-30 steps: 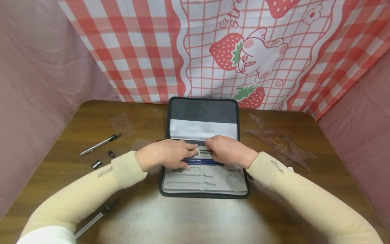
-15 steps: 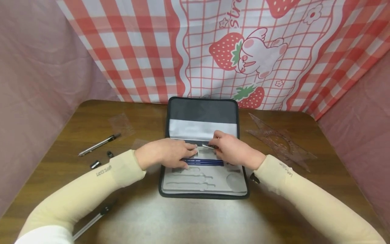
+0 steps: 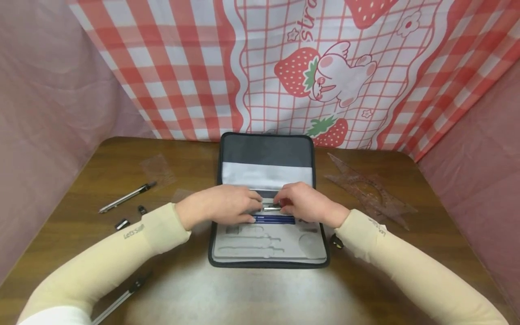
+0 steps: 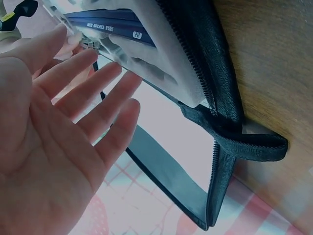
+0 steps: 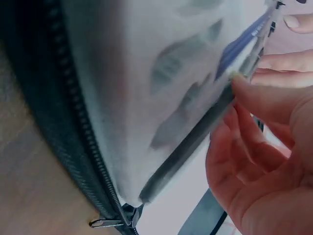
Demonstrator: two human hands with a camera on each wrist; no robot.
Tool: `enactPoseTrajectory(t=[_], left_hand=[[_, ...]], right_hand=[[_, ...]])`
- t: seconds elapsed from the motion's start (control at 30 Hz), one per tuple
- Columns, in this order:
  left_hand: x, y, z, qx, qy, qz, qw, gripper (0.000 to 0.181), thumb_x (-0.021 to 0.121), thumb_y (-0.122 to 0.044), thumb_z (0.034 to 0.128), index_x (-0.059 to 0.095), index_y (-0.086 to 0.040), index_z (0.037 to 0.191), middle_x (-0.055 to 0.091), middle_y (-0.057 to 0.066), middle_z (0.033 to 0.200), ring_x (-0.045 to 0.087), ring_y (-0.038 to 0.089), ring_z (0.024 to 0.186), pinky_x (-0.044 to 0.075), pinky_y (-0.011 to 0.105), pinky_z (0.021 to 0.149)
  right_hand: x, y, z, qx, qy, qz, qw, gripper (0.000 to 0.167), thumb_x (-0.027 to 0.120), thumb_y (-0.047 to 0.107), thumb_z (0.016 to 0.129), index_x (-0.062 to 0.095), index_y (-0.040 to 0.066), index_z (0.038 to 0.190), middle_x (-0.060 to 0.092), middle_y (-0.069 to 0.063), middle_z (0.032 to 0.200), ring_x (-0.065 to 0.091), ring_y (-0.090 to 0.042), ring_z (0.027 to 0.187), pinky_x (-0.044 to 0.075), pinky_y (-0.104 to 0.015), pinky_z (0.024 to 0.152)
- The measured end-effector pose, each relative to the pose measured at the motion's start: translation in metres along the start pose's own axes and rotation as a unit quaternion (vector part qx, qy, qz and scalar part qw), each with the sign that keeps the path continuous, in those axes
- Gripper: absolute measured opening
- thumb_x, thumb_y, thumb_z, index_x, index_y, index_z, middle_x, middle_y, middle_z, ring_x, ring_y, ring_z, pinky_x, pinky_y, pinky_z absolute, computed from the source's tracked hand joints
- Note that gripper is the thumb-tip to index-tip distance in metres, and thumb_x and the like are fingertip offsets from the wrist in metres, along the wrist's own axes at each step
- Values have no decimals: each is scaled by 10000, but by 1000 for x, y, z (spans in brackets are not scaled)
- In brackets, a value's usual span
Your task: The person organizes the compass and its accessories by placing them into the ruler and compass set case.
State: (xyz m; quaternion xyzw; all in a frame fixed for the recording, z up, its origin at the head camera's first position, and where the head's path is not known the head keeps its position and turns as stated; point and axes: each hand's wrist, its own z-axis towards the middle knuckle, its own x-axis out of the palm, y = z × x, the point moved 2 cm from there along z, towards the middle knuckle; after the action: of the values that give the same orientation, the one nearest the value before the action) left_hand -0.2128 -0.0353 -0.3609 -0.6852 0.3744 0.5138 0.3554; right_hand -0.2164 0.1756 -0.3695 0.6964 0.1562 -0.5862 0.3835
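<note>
An unzipped black case [image 3: 266, 149] lies open, lid toward the back, with a grey moulded tray [image 3: 284, 253] in its near half. Blue pencils [image 3: 274, 220] labelled in white lie in a tray slot. My right hand [image 3: 308, 203] pinches the right end of a small silver metal drawing instrument [image 3: 271, 208] at the slot behind the pencils. Its exact kind is hidden by the fingers. The left hand [image 3: 227, 203] reaches over the tray's left side, fingers fairly straight, tips by the pencils and the instrument's left end; in the left wrist view its palm [image 4: 54, 137] holds nothing.
To the left lie a silver compass [image 3: 127, 197], a small sharpener [image 3: 122, 224] and a small black piece [image 3: 142, 210]. Another compass [image 3: 118, 302] is near the front. Clear set squares [image 3: 371, 189] lie right, a black item [image 3: 336, 241] beside the case. A checked curtain [image 3: 187, 67] hangs behind.
The right hand lifted the silver instrument into sight at the tray's back, then brought it down and nearer, level with the slot. The left hand stayed almost still. The head view shifted slightly.
</note>
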Motion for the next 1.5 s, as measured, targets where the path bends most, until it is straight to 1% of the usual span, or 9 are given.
enactPoseTrajectory(t=[0.13,0.23,0.4,0.57,0.87,1.07,1.27,1.4,1.5], left_hand=[[0,-1,0,-9,-12,2,10000,420,592,-335,1008,606,-126,1372,564,39,1405,524,189,1274,392,361,1076],[1,-1,0,-16,11,-30,10000,418,595,-333,1007,606,-125,1370,563,42,1405,523,191,1276,390,362,1077],[3,0,0,4,-13,-82,10000,424,597,-337,1005,607,-127,1374,561,37,1411,522,186,1278,394,360,1074],[6,0,0,54,-27,-74,10000,437,602,-341,1003,601,-133,1388,548,20,1432,526,172,1277,404,350,1067],[4,0,1,19,-52,-92,9999,418,614,-323,997,616,-134,1370,544,5,1436,547,166,1248,417,352,1056],[4,0,0,26,-71,-145,9999,430,617,-332,996,610,-139,1381,518,-12,1463,543,163,1253,424,353,1047],[3,0,-1,138,-108,-82,9998,418,618,-331,997,621,-140,1369,512,-17,1467,555,180,1235,439,359,1028],[2,-1,-2,143,-46,-25,9999,419,618,-337,997,620,-146,1370,505,-25,1474,556,177,1228,439,352,1025],[2,-2,-2,114,18,-35,9999,429,616,-342,998,610,-148,1381,497,-29,1481,554,172,1229,437,348,1026]], right_hand=[[0,0,0,239,258,237,9991,130,789,90,856,747,115,977,629,65,828,545,-74,705,473,-273,653],[1,0,0,280,362,241,9987,101,779,105,870,733,117,958,611,72,803,535,-72,685,469,-280,643],[4,-1,0,381,297,50,9988,65,751,119,900,703,127,944,613,62,836,528,-97,721,470,-309,683],[5,-3,1,532,124,6,9985,77,763,124,889,718,134,950,637,59,860,548,-105,743,490,-323,714],[-1,-9,9,341,22,250,9991,77,809,112,841,764,146,893,695,80,855,595,-66,744,510,-328,726],[-2,-14,13,327,21,263,9991,39,786,131,866,788,160,841,702,115,816,608,-51,738,516,-325,719],[-3,-13,13,275,140,215,9993,52,783,120,871,785,171,878,705,115,834,592,-47,720,508,-309,710],[-3,-7,11,134,154,-108,9997,76,789,99,862,764,160,900,705,86,850,580,-62,709,514,-315,713],[-1,1,8,-232,86,-869,9959,93,781,76,862,748,146,915,701,46,853,599,-87,721,526,-316,691]])
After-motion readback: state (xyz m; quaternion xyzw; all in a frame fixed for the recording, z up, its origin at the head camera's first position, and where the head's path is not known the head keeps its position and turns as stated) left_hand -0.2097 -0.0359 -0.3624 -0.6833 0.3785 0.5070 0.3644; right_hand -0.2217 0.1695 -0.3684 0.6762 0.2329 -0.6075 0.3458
